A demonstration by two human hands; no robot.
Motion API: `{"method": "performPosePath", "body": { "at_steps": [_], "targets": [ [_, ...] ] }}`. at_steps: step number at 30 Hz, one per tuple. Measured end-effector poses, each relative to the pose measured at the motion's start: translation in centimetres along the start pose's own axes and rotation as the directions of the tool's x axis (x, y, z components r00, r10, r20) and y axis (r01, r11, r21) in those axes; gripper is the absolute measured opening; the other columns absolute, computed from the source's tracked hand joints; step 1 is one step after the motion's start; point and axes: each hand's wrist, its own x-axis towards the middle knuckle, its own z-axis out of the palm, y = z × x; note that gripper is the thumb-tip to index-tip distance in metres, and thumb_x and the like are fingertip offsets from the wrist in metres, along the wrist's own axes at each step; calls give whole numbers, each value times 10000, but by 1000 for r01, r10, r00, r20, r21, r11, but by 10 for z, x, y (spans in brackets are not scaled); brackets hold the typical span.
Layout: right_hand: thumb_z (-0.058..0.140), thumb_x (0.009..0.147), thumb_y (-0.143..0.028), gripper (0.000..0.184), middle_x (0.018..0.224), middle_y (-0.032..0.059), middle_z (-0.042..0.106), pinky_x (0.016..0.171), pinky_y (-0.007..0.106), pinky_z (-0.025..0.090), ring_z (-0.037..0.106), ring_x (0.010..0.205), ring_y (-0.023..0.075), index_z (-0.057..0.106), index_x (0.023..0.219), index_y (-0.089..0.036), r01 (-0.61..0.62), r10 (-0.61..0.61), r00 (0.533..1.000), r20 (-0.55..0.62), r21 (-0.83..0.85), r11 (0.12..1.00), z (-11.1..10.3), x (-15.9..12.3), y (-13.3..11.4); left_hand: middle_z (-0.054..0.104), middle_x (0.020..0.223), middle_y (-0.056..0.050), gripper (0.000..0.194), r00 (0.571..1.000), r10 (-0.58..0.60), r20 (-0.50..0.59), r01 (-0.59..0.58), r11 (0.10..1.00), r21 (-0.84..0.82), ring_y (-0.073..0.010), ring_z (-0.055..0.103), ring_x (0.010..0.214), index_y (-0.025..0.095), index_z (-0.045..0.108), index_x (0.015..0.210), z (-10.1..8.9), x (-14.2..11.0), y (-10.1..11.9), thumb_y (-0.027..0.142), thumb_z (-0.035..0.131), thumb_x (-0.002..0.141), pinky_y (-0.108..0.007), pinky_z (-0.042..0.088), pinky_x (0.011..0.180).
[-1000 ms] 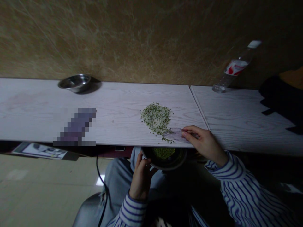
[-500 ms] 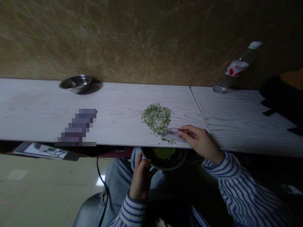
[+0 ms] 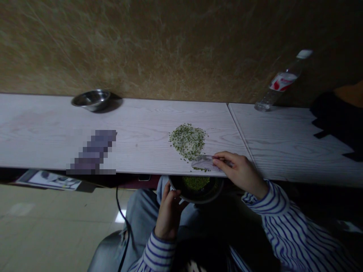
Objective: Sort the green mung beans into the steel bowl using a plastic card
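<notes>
My left hand (image 3: 169, 211) grips the rim of a dark bowl (image 3: 202, 200) just below the table's front edge. Green beans (image 3: 197, 183), which look like mung beans, lie inside it. My right hand (image 3: 239, 168) rests by the table edge, its fingers pinched on a thin, clear plastic piece (image 3: 204, 162), perhaps a scoop; its exact kind is hard to make out. That piece touches the tabletop at the near side of a spread pile of green beans mixed with white grains (image 3: 187, 141). A short row of beans lies between the plastic and the edge.
A metal bowl (image 3: 92, 101) stands at the back left by the wall. Nearer the front edge lies a blurred-out flat object (image 3: 95, 151). A plastic bottle (image 3: 280, 83) stands at the back right, with a dark cloth-like item (image 3: 340, 121) beyond. A black cable (image 3: 126, 223) hangs below.
The clear plastic has shifted slightly left and toward the table edge, now covering some of the beans in the near row. My left hand and the bowl have barely moved.
</notes>
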Motion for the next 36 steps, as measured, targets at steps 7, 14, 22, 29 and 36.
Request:
{"method": "performPosePath", "body": {
  "at_steps": [7,14,22,29,36],
  "targets": [
    [626,895,-337,180,832,48,776,658,287,560,729,770,206,740,958,-213,1,1,998,-60,34,999,-5,-8,5,694,1118,-35,426,999,17,35,-17,1000,11,-207,628,953,269,637,1118,2,-2,0,221,690,697,-325,515,748],
    [644,875,-374,195,796,66,754,658,323,583,734,716,219,706,937,-199,-112,132,981,-144,141,984,-7,-25,23,693,1149,-44,465,998,16,55,-17,1000,18,-213,624,959,286,645,1159,5,-5,-5,235,698,699,-335,513,756],
    [635,885,-367,180,813,66,750,662,320,589,733,726,214,696,937,-205,-119,142,984,-104,199,973,11,-31,12,687,1176,-43,483,997,10,72,-11,1000,20,-216,614,982,291,645,1203,5,-8,-5,218,685,727,-334,510,762],
    [620,900,-359,182,796,59,749,628,293,572,724,716,200,703,955,-207,-99,107,994,-29,200,975,15,-32,-2,694,1139,-47,468,998,22,67,-23,1000,17,-217,617,976,279,645,1183,6,-9,-3,210,687,722,-342,517,771],
    [621,885,-352,184,823,70,758,663,324,580,733,733,217,703,947,-199,-106,123,988,-92,176,979,14,-18,3,686,1146,-48,432,998,45,50,-47,999,22,-214,613,974,273,644,1152,-2,-8,0,212,677,725,-348,518,789]
  ]
}}
